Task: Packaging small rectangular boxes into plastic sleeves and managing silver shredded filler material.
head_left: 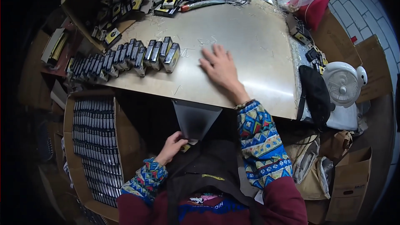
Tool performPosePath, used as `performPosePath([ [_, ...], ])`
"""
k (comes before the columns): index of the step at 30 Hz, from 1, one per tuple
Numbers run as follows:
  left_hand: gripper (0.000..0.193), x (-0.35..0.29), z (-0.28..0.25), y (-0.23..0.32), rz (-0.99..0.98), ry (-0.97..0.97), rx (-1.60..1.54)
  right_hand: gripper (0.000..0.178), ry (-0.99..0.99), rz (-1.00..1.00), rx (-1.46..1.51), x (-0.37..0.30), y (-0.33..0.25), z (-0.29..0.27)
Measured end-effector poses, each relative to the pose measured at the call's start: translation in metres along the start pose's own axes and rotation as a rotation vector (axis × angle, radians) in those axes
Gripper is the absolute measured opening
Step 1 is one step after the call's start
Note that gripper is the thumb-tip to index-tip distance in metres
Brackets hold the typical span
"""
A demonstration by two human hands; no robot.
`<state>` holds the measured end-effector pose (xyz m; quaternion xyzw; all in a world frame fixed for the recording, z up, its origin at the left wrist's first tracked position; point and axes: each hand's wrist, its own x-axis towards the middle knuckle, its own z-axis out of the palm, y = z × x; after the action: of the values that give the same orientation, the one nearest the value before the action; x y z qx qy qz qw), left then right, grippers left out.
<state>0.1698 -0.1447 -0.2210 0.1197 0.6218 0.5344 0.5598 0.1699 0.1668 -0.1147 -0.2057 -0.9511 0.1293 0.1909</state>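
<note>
My right hand (221,67) lies palm down on the metal tabletop (246,29), fingers spread, with nothing in it. Small loose clear slivers (207,41) lie just beyond its fingertips. To its left, a curved row of small black-and-yellow boxes (141,61) stands on edge near the front of the table. Below the table edge, close to my lap, my left hand (171,146) has its fingers closed on a small yellow-and-white piece (186,147), mostly hidden by the fingers and dark apron. A grey metal chute (196,118) slopes down just above this hand.
An open carton (93,141) at the lower left holds tightly packed rows of boxes. Loose boxes (171,2) spill from a tipped carton at the back left. A white fan (342,84) and a black pouch (313,93) sit at the right edge, with a cardboard box (351,183) below.
</note>
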Motion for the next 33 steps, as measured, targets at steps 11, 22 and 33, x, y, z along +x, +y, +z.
performPosePath([
  [11, 0.017, -0.025, 0.049, 0.006, -0.083, 0.258, -0.557, 0.052, -0.083, -0.095, 0.031, -0.105, -0.104, -0.013],
  [22, 0.028, -0.035, 0.057, 0.009, 0.032, 0.227, -0.308, 0.036, -0.333, 0.152, 1.063, -0.128, -0.091, -0.038],
  [33, 0.076, -0.026, 0.053, -0.031, 0.372, 0.382, 0.468, 0.045, -0.549, -0.330, 0.341, -0.194, -0.095, 0.008],
])
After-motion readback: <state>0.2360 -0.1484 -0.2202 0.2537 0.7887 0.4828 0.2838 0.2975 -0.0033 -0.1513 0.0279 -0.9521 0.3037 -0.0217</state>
